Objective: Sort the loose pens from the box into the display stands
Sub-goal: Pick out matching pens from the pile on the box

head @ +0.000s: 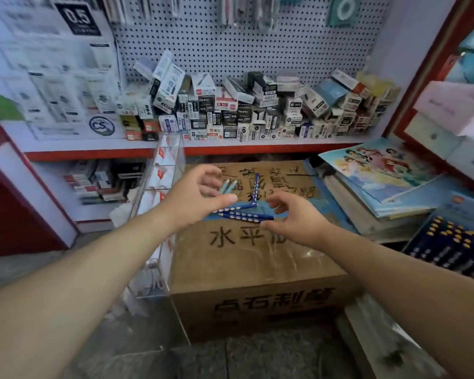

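Pinched blue pens [244, 214] in left hand [200, 195] and right hand [293, 217] above a cardboard box [257, 263] on stone floor [121, 351], beside a display stand [159, 203], before a cluttered shelf [257, 144]. Could not read blurred labels.

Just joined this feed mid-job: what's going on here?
A person works over a cardboard box in a stationery shop. The left hand grips several blue pens and two pale teal pens; the right hand pinches the blue pens' far ends. A clear display stand sits just left of the box.
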Tool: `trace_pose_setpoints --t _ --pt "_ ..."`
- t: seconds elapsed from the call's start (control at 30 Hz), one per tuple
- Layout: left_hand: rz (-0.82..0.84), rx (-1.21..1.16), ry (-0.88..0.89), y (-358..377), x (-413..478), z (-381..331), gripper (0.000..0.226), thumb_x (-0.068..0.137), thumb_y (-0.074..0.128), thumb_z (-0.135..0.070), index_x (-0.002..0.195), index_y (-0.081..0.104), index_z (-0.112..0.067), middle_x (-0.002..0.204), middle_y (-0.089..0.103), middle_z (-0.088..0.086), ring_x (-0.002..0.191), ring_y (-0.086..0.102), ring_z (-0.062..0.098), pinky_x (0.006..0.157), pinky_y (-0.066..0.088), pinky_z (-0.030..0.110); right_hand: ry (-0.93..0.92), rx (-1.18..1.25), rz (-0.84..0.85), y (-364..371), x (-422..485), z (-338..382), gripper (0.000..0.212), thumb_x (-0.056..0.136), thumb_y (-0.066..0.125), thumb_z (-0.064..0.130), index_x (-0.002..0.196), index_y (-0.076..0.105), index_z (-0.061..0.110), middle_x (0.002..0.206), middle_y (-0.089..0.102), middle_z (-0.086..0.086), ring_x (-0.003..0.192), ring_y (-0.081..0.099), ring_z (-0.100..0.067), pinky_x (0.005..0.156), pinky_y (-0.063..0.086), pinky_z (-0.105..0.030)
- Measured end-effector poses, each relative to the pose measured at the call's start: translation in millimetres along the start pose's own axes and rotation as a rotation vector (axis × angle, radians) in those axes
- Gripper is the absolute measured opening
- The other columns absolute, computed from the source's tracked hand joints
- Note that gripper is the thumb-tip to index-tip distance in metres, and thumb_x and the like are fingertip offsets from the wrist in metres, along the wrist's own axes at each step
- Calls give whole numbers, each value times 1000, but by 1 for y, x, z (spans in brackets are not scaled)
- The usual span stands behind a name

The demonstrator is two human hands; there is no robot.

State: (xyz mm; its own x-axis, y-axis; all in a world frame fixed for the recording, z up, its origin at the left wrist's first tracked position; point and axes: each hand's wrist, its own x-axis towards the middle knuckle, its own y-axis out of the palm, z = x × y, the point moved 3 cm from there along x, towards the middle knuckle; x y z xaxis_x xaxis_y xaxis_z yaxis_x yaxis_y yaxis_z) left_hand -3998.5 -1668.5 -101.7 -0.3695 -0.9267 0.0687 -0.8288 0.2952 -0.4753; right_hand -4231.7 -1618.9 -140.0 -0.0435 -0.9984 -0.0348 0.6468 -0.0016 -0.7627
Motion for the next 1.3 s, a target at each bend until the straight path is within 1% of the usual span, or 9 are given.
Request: trace_pose_setpoints --t 0.13,0.33,0.5,0.67,0.73,0.83,1.07,1.17,1.3 --pt "-68 -16 3 -4 11 10 33 82 84 -27 108 66 -15 98 71 2 87 68 15 87 60 37 36 -220 59 20 27 -15 27 88 78 35 111 70 23 106 68 4 92 62 -13 83 54 -32" --pt "-20 -9 16 -1 14 20 21 82 85 -26 93 69 -19 91 72 2 85 69 22 83 59 36 78 -323 138 27 47 -23 22 88 77 40 101 68 25 89 63 8 79 59 -8 62 46 -23" --pt "-24 2 20 -2 17 23 18 84 83 -24 94 68 -24 89 71 0 80 68 20 80 58 33 131 -244 200 26 50 -29 11 89 77 33 92 73 24 91 69 4 82 65 -10 69 55 -25" --pt "55 93 47 1 13 17 9 90 77 -22 87 73 -30 84 72 -12 74 64 -3 75 52 20 62 -133 252 0 35 -10 12 85 81 31 85 73 22 84 73 4 76 67 -9 66 56 -21" --pt "131 151 46 4 10 14 5 91 76 -26 95 77 -26 89 74 -13 82 66 -3 81 53 19 9 -26 258 -12 24 7 11 85 81 28 83 74 20 75 72 4 63 63 -7 58 50 -15" --pt "273 190 3 12 7 10 25 90 77 -28 115 76 -24 104 76 -13 97 69 0 95 53 22 -51 123 215 -23 18 29 10 87 80 27 85 76 19 65 62 3 56 51 -8 53 43 -17" --pt "370 124 -73 14 0 12 12 92 74 -16 104 75 -14 80 79 -3 66 71 2 64 54 21 -86 334 149 -18 20 36 13 84 83 24 91 75 17 73 70 -3 66 62 -13 64 53 -25" --pt "271 78 -73 9 -1 14 4 94 72 -15 98 74 -15 78 78 1 68 72 9 65 59 28 -17 142 74 -6 29 6 24 81 85 30 101 73 23 88 72 7 83 69 -10 76 57 -26" --pt "154 -29 -71 6 1 17 6 92 74 -17 96 71 -14 80 77 6 72 74 13 60 53 21 115 -94 27 9 40 -29 32 90 75 35 120 69 27 103 64 11 96 62 -9 81 51 -25"
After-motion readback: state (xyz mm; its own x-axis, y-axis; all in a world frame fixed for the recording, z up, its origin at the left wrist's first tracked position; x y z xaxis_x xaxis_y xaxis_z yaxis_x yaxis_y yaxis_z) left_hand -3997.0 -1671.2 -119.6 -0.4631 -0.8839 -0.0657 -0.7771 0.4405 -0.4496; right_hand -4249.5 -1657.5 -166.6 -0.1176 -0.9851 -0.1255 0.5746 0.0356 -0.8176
